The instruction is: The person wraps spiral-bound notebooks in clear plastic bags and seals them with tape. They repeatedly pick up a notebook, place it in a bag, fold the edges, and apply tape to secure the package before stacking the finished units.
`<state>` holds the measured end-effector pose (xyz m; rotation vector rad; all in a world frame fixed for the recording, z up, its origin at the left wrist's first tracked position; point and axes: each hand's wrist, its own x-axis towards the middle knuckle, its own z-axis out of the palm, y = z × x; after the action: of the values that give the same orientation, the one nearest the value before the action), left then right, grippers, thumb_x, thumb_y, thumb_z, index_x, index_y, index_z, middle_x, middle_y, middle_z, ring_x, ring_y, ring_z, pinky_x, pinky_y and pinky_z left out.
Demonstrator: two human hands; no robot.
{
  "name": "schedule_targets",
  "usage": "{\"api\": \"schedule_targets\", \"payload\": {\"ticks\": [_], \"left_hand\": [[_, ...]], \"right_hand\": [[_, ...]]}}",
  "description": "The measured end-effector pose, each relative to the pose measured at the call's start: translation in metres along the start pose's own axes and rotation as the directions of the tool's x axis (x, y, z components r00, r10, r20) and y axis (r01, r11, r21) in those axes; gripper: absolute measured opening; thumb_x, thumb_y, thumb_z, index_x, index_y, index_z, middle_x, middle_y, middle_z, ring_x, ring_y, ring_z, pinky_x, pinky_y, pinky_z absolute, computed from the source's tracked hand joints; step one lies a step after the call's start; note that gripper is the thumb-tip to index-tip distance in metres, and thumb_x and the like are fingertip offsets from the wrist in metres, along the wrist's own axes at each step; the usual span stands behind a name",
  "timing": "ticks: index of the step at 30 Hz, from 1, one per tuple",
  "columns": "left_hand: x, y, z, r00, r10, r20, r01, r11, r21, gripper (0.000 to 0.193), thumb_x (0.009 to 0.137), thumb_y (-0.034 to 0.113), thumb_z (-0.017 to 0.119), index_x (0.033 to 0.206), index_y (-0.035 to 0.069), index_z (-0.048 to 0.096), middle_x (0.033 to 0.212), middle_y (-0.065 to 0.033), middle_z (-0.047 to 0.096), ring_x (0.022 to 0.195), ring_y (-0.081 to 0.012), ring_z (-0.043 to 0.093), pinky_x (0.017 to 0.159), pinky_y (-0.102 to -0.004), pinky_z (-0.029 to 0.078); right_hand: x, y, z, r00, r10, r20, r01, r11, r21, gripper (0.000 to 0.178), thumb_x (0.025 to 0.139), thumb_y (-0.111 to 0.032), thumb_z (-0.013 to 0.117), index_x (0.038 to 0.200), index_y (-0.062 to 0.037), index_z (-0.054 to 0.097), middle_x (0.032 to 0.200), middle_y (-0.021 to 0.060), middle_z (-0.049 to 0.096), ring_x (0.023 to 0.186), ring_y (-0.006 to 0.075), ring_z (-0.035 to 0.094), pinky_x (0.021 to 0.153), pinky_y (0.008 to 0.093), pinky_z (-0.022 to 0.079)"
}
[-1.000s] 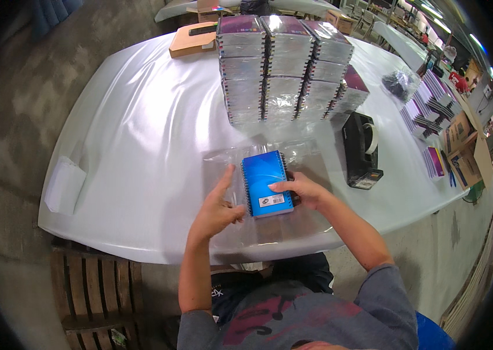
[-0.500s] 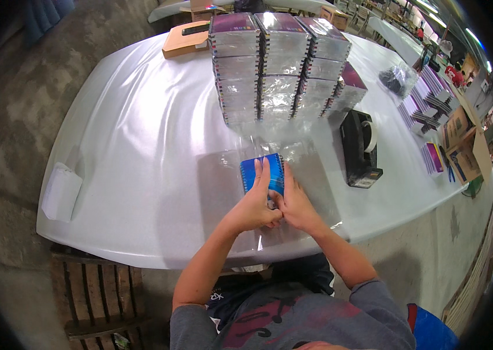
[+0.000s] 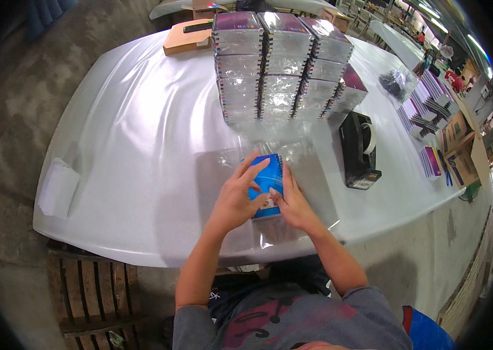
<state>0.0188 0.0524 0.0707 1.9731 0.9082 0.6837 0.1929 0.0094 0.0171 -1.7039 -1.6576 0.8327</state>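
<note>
A blue spiral-bound notebook [image 3: 270, 175] lies on a clear plastic sheet [image 3: 314, 217] spread over the table. My left hand [image 3: 237, 197] is at the notebook's left side, its fingers apart and reaching over the cover. On the opposite side, my right hand [image 3: 295, 205] holds the notebook, with straight fingers along the right edge and the thumb on the lower cover. A pale label shows near the bottom of the cover, partly behind the fingertips.
Tall stacks of plastic-wrapped notebooks [image 3: 282, 64] stand beyond my hands. A black tape dispenser [image 3: 356, 153] is at the right. White folded paper [image 3: 58, 188] lies far left, a cardboard box [image 3: 183, 41] at the back. More notebooks [image 3: 424, 105] and cartons [image 3: 461, 139] line the right.
My left hand has shifted left and spread its fingers, uncovering the notebook's lower part. My hands, close together over it before, are now apart. The right hand stays along the right edge.
</note>
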Motion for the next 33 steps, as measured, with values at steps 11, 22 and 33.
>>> {"api": "schedule_targets", "payload": {"ticks": [11,22,33], "left_hand": [[-0.002,0.004,0.007,0.978,-0.189,0.091,0.129,0.884,0.45,0.056,0.081,0.038,0.066,0.13,0.015,0.052,0.143,0.0037,0.041,0.131,-0.0186,0.038,0.101,-0.0452,0.037],[-0.002,-0.007,0.009,0.992,-0.101,0.08,0.059,0.911,0.409,0.057,0.08,0.037,0.067,0.129,0.013,0.053,0.142,-0.0003,0.043,0.13,-0.0218,0.04,0.103,-0.0386,0.038],[0.0,-0.013,0.011,0.987,-0.127,0.102,0.082,0.928,0.364,0.056,0.082,0.035,0.066,0.132,0.018,0.049,0.145,0.0073,0.038,0.133,-0.0167,0.035,0.1,-0.0534,0.037]], "right_hand": [[-0.072,0.014,-0.025,0.964,0.114,-0.24,-0.252,0.679,-0.69,0.072,0.092,-0.044,0.046,0.138,0.0087,0.03,0.15,0.0245,0.016,0.142,0.0327,0.009,0.107,0.0626,0.007],[-0.088,0.031,-0.004,0.955,0.076,-0.286,-0.15,0.958,-0.245,0.065,0.093,-0.033,0.048,0.142,0.0018,0.024,0.145,0.0305,0.023,0.133,0.0441,0.026,0.11,0.0501,0.022],[-0.07,0.043,0.001,0.876,0.08,-0.476,0.01,0.983,0.182,0.081,0.08,-0.005,0.065,0.145,-0.004,0.018,0.135,0.0267,0.039,0.112,0.0287,0.052,0.091,0.0348,0.046]]}}
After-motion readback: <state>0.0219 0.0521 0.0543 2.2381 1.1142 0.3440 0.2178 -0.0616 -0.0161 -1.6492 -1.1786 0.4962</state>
